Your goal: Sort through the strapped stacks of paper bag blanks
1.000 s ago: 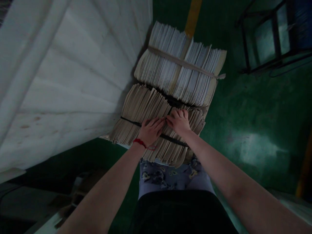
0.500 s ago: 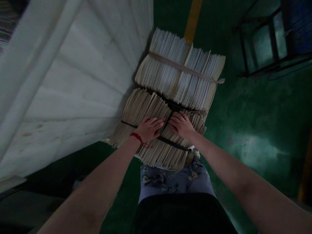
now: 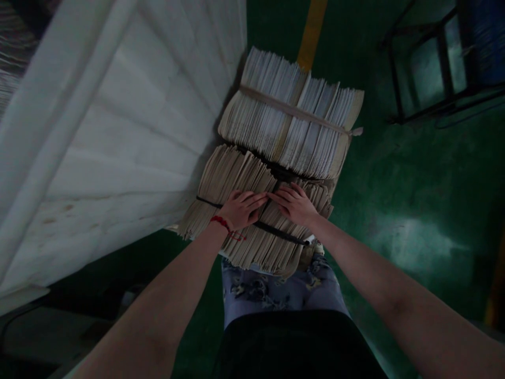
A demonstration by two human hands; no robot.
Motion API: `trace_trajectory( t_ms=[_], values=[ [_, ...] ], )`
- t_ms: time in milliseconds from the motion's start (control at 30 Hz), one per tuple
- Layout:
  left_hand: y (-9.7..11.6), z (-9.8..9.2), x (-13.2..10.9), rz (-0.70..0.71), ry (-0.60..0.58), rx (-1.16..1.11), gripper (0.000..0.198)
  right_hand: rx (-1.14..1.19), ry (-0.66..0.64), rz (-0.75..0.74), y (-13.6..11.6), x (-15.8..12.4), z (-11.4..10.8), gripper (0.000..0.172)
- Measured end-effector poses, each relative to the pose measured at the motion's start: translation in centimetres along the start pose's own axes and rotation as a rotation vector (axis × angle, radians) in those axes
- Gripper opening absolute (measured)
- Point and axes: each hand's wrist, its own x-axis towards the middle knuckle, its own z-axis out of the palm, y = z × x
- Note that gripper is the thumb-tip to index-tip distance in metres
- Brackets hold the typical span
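Both hands rest on the nearer bundle of brownish paper sheets (image 3: pixel 224 171), which stand on edge and are bound by a black strap (image 3: pixel 281 232). My left hand (image 3: pixel 243 208), with a red bracelet at the wrist, lies across the top edges, fingers stretched to the right. My right hand (image 3: pixel 294 204) lies flat on the same bundle, its fingers pointing left and almost meeting the left fingertips. Neither hand is wrapped round anything. Just beyond sits a second bundle of whiter sheets (image 3: pixel 272 131), tied with a pale band (image 3: pixel 315 118).
A large white sack-like wall (image 3: pixel 130 142) rises close on the left. At the upper right stands a dark metal frame (image 3: pixel 445 79) with something blue on it. The green floor (image 3: pixel 402 179) carries a yellow line (image 3: pixel 313 31).
My right hand's fingers have shifted slightly left, closer to my left fingertips. My left hand stays in place on the bundle, and the view has moved a little.
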Motion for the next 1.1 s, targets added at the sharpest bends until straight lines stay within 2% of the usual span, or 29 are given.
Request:
trace_trajectory(
  t_ms=[800, 1100],
  values=[
    [0.0, 0.2, 0.0, -0.01, 0.012, -0.022, 0.059, 0.042, 0.023, -0.041, 0.5, -0.3, 0.3, 0.049],
    [-0.2, 0.3, 0.0, 0.009, 0.008, 0.002, 0.052, -0.06, 0.037, 0.064, -0.7, 0.2, 0.0, 0.042]
  ],
)
